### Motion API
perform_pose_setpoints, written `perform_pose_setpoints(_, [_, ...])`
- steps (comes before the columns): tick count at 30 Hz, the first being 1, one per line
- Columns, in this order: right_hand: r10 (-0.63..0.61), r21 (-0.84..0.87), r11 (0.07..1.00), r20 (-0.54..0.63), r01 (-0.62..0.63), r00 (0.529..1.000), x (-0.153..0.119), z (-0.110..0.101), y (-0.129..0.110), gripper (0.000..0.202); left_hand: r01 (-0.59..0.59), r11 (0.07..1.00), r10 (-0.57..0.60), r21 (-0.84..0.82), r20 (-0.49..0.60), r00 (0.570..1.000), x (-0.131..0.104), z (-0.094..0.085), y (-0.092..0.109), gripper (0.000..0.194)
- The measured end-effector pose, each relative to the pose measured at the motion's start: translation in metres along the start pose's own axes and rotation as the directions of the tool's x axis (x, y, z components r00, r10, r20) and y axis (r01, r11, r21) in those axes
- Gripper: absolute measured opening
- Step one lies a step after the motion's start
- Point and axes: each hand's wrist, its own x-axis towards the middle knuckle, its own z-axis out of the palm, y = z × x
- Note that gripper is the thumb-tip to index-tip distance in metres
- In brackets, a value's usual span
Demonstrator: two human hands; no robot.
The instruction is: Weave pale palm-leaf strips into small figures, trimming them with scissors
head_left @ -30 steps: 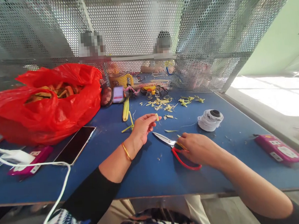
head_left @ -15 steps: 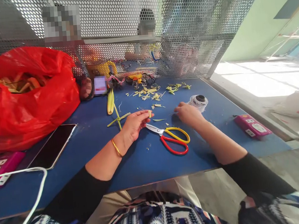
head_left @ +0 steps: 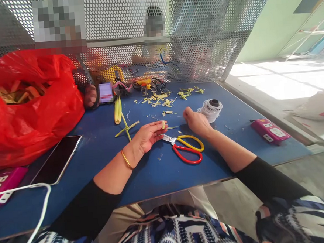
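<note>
My left hand [head_left: 149, 135] pinches a small pale-yellow strip of leaf or husk [head_left: 163, 125] between thumb and fingers. Its other fingers are loosely curled, just left of the scissor blades. My right hand [head_left: 196, 121] is closed, fingertips pressed together, beside a spool of white thread [head_left: 210, 111]; a fine thread at its fingers is barely visible. Scissors with one yellow and one red handle [head_left: 188, 149] lie between my hands, their tips hidden behind my left hand. Left of that hand are a cross of tied green strips [head_left: 127, 128] and a yellow-green husk bundle [head_left: 118, 111].
Leaf scraps [head_left: 157, 99] and small knotted green pieces [head_left: 186, 94] lie farther back, before a perforated metal screen [head_left: 127, 24]. At left are a red plastic bag [head_left: 40, 126], a phone [head_left: 57, 160] and a white cable [head_left: 43, 211]. A pink packet [head_left: 270, 130] lies right. People sit behind the screen.
My right hand has lifted slightly and shifted a little left beside the spool. My left hand still pinches the strip and has barely moved. The whole view has shifted slightly.
</note>
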Motion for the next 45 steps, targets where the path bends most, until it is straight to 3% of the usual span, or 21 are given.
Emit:
perform_pose_setpoints(7, [-0.236, 0.085, 0.967, -0.054, 0.240, 0.970, -0.017, -0.005, -0.017, 0.022, 0.029, 0.997, -0.026, -0.072, 0.044, 0.999, 0.002, -0.001, -0.002, 0.007])
perform_pose_setpoints(9, [-0.359, 0.083, 0.927, -0.077, 0.365, 0.930, -0.025, -0.004, -0.024, 0.021, 0.057, 0.993, -0.048, -0.104, 0.086, 0.995, 0.002, -0.001, -0.003, 0.007])
perform_pose_setpoints(12, [-0.544, 0.062, 0.833, -0.090, 0.550, 0.834, -0.037, 0.000, -0.036, 0.018, 0.095, 0.987, -0.078, -0.131, 0.126, 0.989, 0.003, -0.001, -0.004, 0.010])
perform_pose_setpoints(15, [-0.657, 0.027, 0.751, -0.073, 0.660, 0.751, -0.047, 0.003, -0.045, 0.019, 0.121, 0.981, -0.102, -0.149, 0.126, 0.987, 0.002, 0.001, -0.005, 0.016])
perform_pose_setpoints(19, [-0.740, 0.004, 0.673, -0.016, 0.740, 0.673, -0.056, 0.004, -0.053, 0.022, 0.164, 0.972, -0.141, -0.166, 0.143, 0.980, -0.001, 0.006, -0.006, 0.016])
perform_pose_setpoints(23, [-0.778, -0.036, 0.626, 0.024, 0.779, 0.627, -0.059, 0.006, -0.059, 0.023, 0.161, 0.960, -0.123, -0.229, 0.174, 0.977, -0.003, 0.008, -0.006, 0.018])
perform_pose_setpoints(27, [-0.791, -0.069, 0.611, -0.007, 0.789, 0.612, -0.062, 0.013, -0.062, 0.028, 0.173, 0.950, -0.113, -0.260, 0.230, 0.967, -0.002, 0.006, -0.007, 0.015])
perform_pose_setpoints(30, [-0.817, -0.052, 0.577, -0.062, 0.815, 0.574, -0.064, 0.011, -0.057, 0.032, 0.167, 0.941, -0.095, -0.295, 0.244, 0.965, -0.002, 0.005, -0.006, 0.014])
perform_pose_setpoints(32, [-0.764, -0.026, 0.638, -0.141, 0.769, 0.629, -0.061, 0.002, -0.047, 0.031, 0.143, 0.936, -0.071, -0.322, 0.224, 0.972, -0.001, 0.005, -0.004, 0.015])
perform_pose_setpoints(33, [-0.668, -0.014, 0.731, -0.212, 0.682, 0.713, -0.057, -0.005, -0.040, 0.031, 0.129, 0.934, -0.059, -0.333, 0.212, 0.975, 0.000, 0.004, -0.003, 0.016])
perform_pose_setpoints(34, [-0.488, -0.007, 0.859, -0.314, 0.512, 0.814, -0.051, -0.014, -0.032, 0.033, 0.117, 0.933, -0.050, -0.341, 0.201, 0.978, 0.001, 0.003, -0.001, 0.016])
perform_pose_setpoints(35, [-0.255, -0.015, 0.962, -0.415, 0.274, 0.873, -0.043, -0.023, -0.024, 0.035, 0.109, 0.932, -0.044, -0.347, 0.191, 0.981, 0.002, 0.002, 0.000, 0.017])
perform_pose_setpoints(36, [-0.069, -0.029, 0.998, -0.460, 0.063, 0.885, -0.035, -0.032, -0.016, 0.041, 0.105, 0.931, -0.042, -0.350, 0.184, 0.982, 0.003, 0.001, 0.002, 0.018])
perform_pose_setpoints(38, [0.150, -0.097, 0.974, -0.404, -0.205, 0.902, -0.016, -0.047, -0.002, 0.060, 0.096, 0.931, -0.036, -0.353, 0.172, 0.984, 0.004, 0.000, 0.005, 0.019])
perform_pose_setpoints(40, [0.239, -0.180, 0.943, -0.210, -0.278, 0.948, -0.001, -0.056, 0.010, 0.065, 0.088, 0.931, -0.033, -0.353, 0.159, 0.987, 0.005, -0.002, 0.007, 0.020])
perform_pose_setpoints(42, [0.249, -0.246, 0.936, -0.040, -0.251, 0.968, 0.009, -0.061, 0.022, 0.058, 0.076, 0.934, -0.027, -0.350, 0.141, 0.990, 0.005, -0.004, 0.009, 0.020])
perform_pose_setpoints(45, [0.188, -0.305, 0.938, 0.045, -0.165, 0.981, 0.015, -0.066, 0.043, 0.041, 0.060, 0.939, -0.020, -0.338, 0.119, 0.993, 0.006, -0.005, 0.011, 0.020])
